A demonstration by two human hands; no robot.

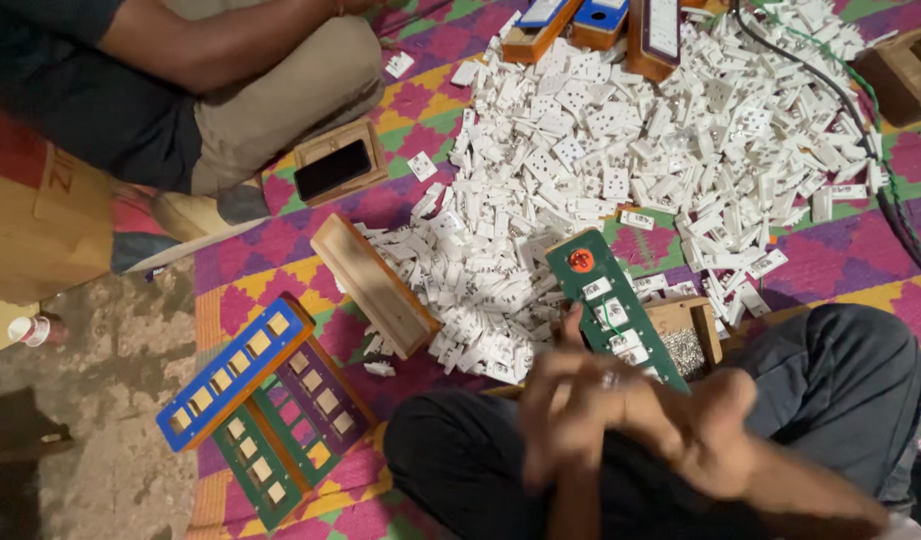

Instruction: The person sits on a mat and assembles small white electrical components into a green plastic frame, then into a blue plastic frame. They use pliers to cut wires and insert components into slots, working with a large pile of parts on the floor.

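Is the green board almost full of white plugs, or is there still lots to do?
Partly filled: the green board has a red button and a few white sockets fitted near its middle. Both hands, the left hand and right hand, are blurred at its lower end. Left to do: empty frames are stacked on the mat, and a big pile of white sockets remains.
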